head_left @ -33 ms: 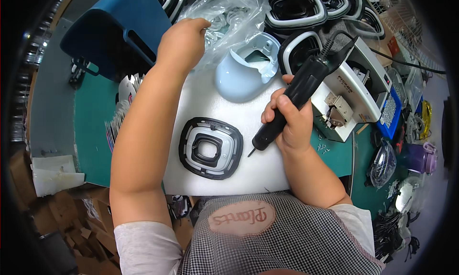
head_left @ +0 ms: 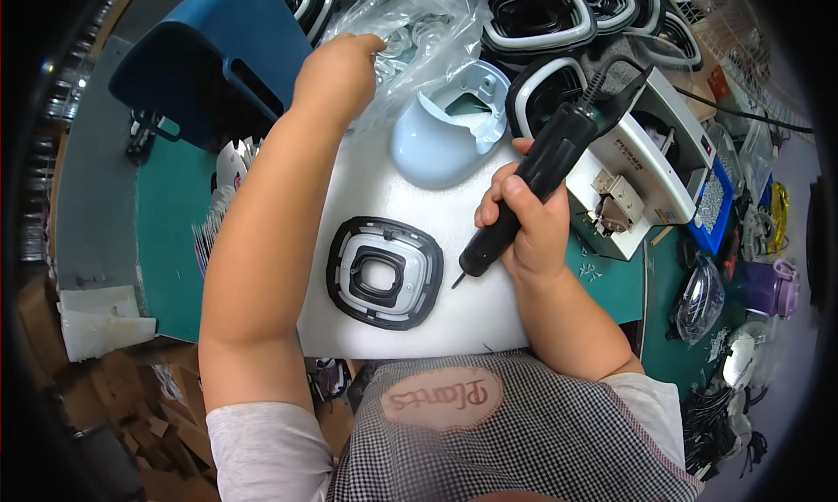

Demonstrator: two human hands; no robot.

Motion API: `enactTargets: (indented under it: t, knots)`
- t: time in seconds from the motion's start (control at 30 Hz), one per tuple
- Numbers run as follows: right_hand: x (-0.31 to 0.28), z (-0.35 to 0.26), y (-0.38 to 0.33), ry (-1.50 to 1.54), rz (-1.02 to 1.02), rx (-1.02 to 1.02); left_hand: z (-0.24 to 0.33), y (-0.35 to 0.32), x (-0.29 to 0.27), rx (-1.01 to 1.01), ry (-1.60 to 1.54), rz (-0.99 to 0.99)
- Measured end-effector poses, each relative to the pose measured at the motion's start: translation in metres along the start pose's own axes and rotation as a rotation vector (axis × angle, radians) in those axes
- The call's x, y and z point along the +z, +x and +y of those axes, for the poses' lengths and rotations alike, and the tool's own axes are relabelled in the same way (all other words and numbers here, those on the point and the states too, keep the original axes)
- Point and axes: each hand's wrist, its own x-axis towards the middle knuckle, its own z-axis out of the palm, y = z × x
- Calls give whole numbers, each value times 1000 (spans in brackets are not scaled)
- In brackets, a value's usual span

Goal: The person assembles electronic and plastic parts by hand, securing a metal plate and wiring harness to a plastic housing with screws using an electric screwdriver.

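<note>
At the upper left of the frame, a dark blue housing (head_left: 218, 44) stands on the green bench (head_left: 166, 240). Right of it, a person's left hand (head_left: 339, 76) reaches to a clear bag (head_left: 441, 26) of transparent pieces at upper centre; I cannot tell whether its fingers are clamped on anything. Below, at lower centre, a squarish black-and-grey part (head_left: 412, 275) lies flat on a white sheet (head_left: 476, 327). A pale blue shell (head_left: 436, 148) sits apart from it, near the bag, so the two are not joined. Right of centre, the fingers of the right hand (head_left: 537, 231) are wrapped around a black powered driver (head_left: 559, 148); its bit points beside the part without touching it, so no screw is being driven. Whether the part already holds screws is too small to tell. Farther right are a boxy white machine (head_left: 637, 157), loose screws (head_left: 589, 272) and a blue tray (head_left: 726, 207) of small pieces.
</note>
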Motion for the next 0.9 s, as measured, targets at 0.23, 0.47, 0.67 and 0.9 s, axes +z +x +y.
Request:
enactTargets:
  t: [0.23,0.47,0.67,0.9]
  knots:
    - [-2,-3,6,38,-16,28,-1,43,31,-4,243,-473]
    - [1,-3,5,54,-26,40,-5,36,7,-212,-309,-135]
    - [-3,3,4,6,-9,32,21,-42,-49,-410,-1259,-208]
    - [-4,5,8,-22,-19,19,31,-133,-87,-571,-1104,-282]
